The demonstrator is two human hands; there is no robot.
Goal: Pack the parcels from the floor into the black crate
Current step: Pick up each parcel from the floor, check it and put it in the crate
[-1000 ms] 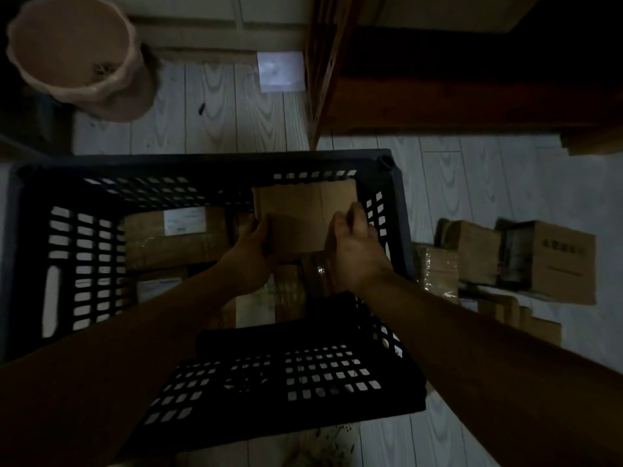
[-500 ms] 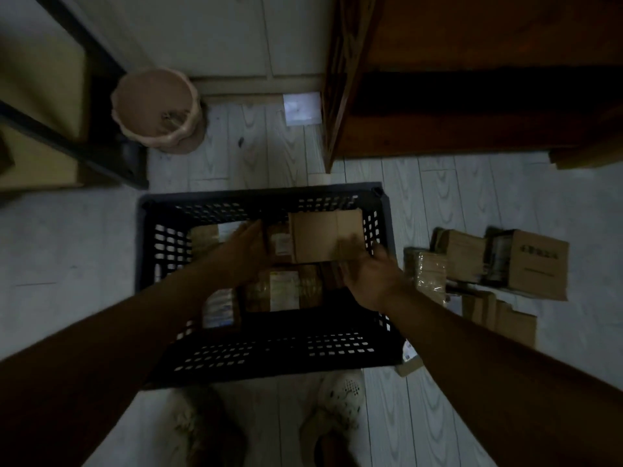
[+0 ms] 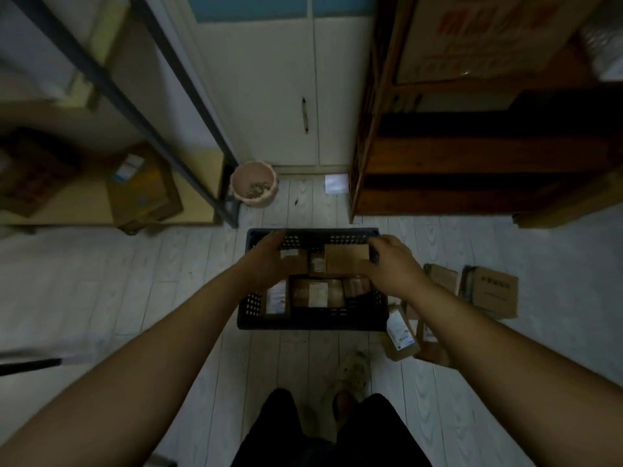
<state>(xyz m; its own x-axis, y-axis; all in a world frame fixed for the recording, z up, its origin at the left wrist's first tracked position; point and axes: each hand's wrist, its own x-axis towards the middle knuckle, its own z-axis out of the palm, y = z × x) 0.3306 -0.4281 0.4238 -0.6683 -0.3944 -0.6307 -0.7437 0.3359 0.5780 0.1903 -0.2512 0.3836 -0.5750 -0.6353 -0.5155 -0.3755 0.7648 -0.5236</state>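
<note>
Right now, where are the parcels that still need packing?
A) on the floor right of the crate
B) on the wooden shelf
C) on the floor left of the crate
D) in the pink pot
A: several cardboard parcels lie on the floor to the right of the black crate.

In the black crate (image 3: 313, 320), the far-left parcels (image 3: 290, 253) are partly hidden by the left hand (image 3: 268, 264). The crate's right wall is covered by the right hand (image 3: 396, 264), whose hold on the plain parcel (image 3: 345, 259) cannot be told. The labels (image 3: 318, 293) inside the crate are blurred. The floor parcels (image 3: 399, 332) right of the crate are partly hidden by the right forearm (image 3: 472, 332).
</note>
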